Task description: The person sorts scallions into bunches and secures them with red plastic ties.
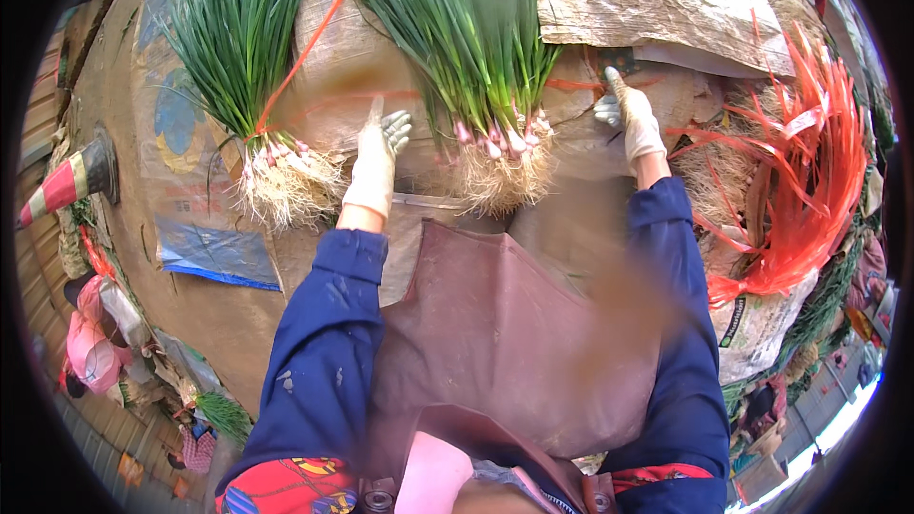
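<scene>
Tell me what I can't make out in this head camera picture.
In the head view:
Left onion bunch and middle onion bunch: some leaf tips cut off by the top edge.
Whether the red strip runs unbroken: the middle onion bunch hides part.
Whether the left hand or right hand grips the strip: too small and blurred.
Part of the apron: behind a brown blur.
What the person in pink handles: too small, near the left rim.
</scene>
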`<state>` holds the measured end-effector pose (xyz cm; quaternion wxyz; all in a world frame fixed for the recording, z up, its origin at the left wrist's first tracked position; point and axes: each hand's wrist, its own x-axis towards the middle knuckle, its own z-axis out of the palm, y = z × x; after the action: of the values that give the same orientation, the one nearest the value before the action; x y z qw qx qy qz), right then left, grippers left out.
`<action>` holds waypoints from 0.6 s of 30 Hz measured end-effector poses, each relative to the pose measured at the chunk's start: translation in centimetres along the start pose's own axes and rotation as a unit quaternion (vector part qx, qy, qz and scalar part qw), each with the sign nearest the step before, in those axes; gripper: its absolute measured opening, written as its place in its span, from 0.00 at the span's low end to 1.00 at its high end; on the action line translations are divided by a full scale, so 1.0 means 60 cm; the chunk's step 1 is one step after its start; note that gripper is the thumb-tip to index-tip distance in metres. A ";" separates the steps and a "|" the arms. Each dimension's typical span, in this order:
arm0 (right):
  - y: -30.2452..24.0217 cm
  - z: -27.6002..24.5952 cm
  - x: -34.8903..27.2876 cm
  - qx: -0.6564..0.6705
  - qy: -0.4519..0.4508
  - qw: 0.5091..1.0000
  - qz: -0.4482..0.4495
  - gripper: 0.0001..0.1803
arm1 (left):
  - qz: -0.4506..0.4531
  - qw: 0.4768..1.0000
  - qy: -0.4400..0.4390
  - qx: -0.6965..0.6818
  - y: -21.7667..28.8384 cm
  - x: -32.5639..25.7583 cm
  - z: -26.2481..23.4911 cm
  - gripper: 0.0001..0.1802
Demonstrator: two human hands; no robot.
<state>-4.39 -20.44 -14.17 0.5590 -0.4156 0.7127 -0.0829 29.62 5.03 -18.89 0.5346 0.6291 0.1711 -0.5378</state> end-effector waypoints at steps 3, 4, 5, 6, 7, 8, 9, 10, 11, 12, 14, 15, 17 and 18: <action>0.025 0.002 0.044 0.015 0.030 0.998 -0.049 0.19 | 0.067 0.995 0.063 0.033 0.008 0.039 0.000 0.24; 0.036 0.002 0.055 0.000 0.040 0.997 -0.071 0.18 | 0.065 0.994 0.088 0.029 0.008 0.050 0.005 0.20; 0.050 0.000 0.064 -0.028 0.068 0.994 -0.080 0.18 | 0.076 0.990 0.111 0.026 0.003 0.053 0.004 0.17; 0.069 -0.005 0.070 0.004 0.052 0.997 -0.062 0.18 | 0.069 0.991 0.109 -0.019 -0.004 0.055 0.005 0.15; 0.094 -0.014 0.074 0.034 0.035 0.997 -0.064 0.18 | 0.083 0.992 0.097 -0.018 -0.016 0.048 -0.002 0.15; 0.119 -0.024 0.079 0.068 0.012 0.992 -0.106 0.19 | 0.084 0.989 0.117 -0.042 -0.029 0.039 -0.009 0.15; 0.147 -0.033 0.082 0.134 -0.044 0.985 -0.101 0.19 | 0.085 0.985 0.129 -0.071 -0.044 0.027 -0.018 0.15; 0.175 -0.037 0.082 0.205 -0.106 0.963 -0.136 0.20 | 0.084 0.984 0.143 -0.068 -0.056 0.010 -0.031 0.16; 0.194 -0.045 0.084 0.266 -0.126 0.950 -0.106 0.22 | 0.074 0.983 0.155 -0.068 -0.065 -0.008 -0.043 0.17; 0.210 -0.049 0.081 0.281 -0.169 0.934 -0.145 0.23 | 0.054 0.987 0.150 -0.035 -0.069 -0.025 -0.054 0.24; 0.220 -0.051 0.072 0.290 -0.176 0.936 -0.096 0.25 | 0.068 0.992 0.106 0.023 -0.060 -0.050 -0.066 0.29; 0.214 -0.051 0.064 0.294 -0.183 0.935 -0.072 0.26 | 0.052 0.992 0.104 0.052 -0.048 -0.059 -0.069 0.31; 0.186 -0.044 0.044 0.340 -0.122 0.932 -0.022 0.24 | 0.070 0.991 0.078 0.083 -0.011 -0.056 -0.064 0.34; 0.167 -0.042 0.034 0.319 -0.097 0.943 -0.006 0.25 | 0.073 0.989 0.058 0.111 0.012 -0.045 -0.058 0.32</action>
<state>-11.63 -16.28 -20.56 0.7284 -0.2257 0.5883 -0.2690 30.91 8.69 -16.76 0.4887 0.7253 0.0951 -0.4754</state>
